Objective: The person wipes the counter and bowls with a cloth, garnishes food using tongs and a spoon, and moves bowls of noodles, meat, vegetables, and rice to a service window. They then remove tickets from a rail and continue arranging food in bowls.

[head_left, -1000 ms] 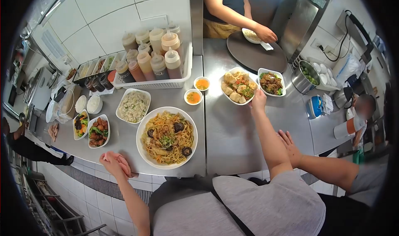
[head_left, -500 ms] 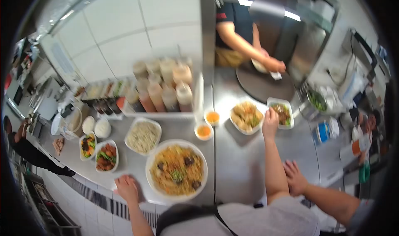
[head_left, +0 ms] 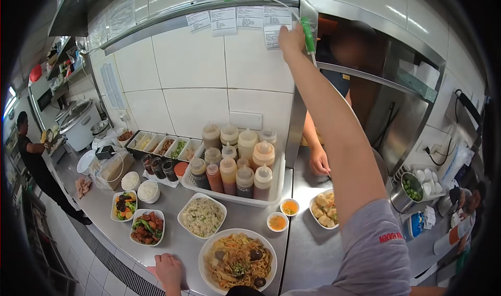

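Observation:
My right hand [head_left: 292, 39] is raised to the wall rail, its fingers closed at the edge of a printed order ticket [head_left: 274, 18]. Just right of it hangs a green object [head_left: 308, 34] with a white cord. My left hand [head_left: 168, 270] rests at the front counter edge with curled fingers; a pinkish bit shows beside them, too small to name. Closest to that hand is a large plate of noodles [head_left: 237, 262]. Behind the plate sit a bowl of fried rice [head_left: 202, 216] and a dish of glazed meat with greens [head_left: 147, 227].
Squeeze bottles [head_left: 245, 181] fill a white basket behind the food. Two sauce cups [head_left: 277, 222] stand beside the counter seam. A dumpling-like dish [head_left: 324, 210] is partly behind my arm. A co-worker's hand [head_left: 319, 160] shows through the hatch; another person [head_left: 31, 150] stands far left.
My right hand has left the bowl of meat and greens at the hatch and risen to the tickets. The view has tilted up. A co-worker's hand beside my arm is out of sight.

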`<action>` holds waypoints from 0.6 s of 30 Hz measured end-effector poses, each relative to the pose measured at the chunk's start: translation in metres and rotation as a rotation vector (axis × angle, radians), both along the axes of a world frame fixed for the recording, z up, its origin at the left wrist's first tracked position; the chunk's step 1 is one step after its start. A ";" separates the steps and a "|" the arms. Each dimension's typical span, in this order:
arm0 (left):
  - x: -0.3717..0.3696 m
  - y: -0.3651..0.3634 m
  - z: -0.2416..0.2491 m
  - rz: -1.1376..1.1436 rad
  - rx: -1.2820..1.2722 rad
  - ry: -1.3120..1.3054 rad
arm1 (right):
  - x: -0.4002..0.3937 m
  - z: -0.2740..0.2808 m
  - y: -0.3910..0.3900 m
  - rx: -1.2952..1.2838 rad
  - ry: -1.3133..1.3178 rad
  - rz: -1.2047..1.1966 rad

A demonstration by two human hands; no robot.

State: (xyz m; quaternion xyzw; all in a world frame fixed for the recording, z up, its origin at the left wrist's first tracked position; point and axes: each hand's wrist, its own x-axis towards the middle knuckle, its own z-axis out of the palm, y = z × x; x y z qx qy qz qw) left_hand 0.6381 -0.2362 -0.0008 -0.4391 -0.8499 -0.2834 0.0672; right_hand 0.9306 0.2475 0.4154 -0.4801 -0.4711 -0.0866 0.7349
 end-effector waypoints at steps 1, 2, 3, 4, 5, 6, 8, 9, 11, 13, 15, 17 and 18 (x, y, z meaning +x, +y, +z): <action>0.002 0.001 0.004 -0.013 0.015 0.034 | -0.014 0.012 -0.001 0.004 0.004 0.005; 0.001 0.002 0.003 -0.008 0.018 0.039 | -0.027 0.022 -0.004 -0.053 0.179 -0.113; -0.001 0.002 0.001 -0.019 0.021 0.047 | -0.034 0.030 -0.003 -0.114 0.354 -0.231; -0.001 0.001 0.000 -0.033 0.021 0.054 | -0.029 0.034 0.016 -0.117 0.357 -0.229; -0.001 0.001 0.000 -0.037 0.012 0.059 | -0.018 0.036 0.033 -0.213 0.227 0.082; -0.002 0.001 0.000 -0.022 0.005 0.096 | -0.004 0.029 0.048 -0.310 0.100 0.385; -0.001 0.002 -0.004 -0.056 -0.026 0.143 | 0.003 -0.004 0.032 -0.169 0.135 0.499; -0.003 0.002 -0.008 -0.018 -0.025 0.039 | 0.012 -0.031 -0.003 -0.101 0.117 0.546; -0.001 0.003 -0.004 -0.070 -0.091 -0.040 | 0.050 -0.102 -0.059 -0.093 0.069 0.628; 0.012 0.003 0.007 -0.028 -0.069 -0.039 | 0.116 -0.173 -0.128 -0.100 -0.159 0.532; 0.013 0.001 0.003 -0.089 -0.075 0.002 | 0.195 -0.231 -0.179 -0.086 -0.029 0.355; 0.024 0.005 0.011 -0.034 -0.082 -0.034 | 0.299 -0.278 -0.219 -0.181 0.051 0.045; 0.024 0.003 0.015 -0.065 -0.100 -0.025 | 0.355 -0.299 -0.243 -0.211 0.199 -0.060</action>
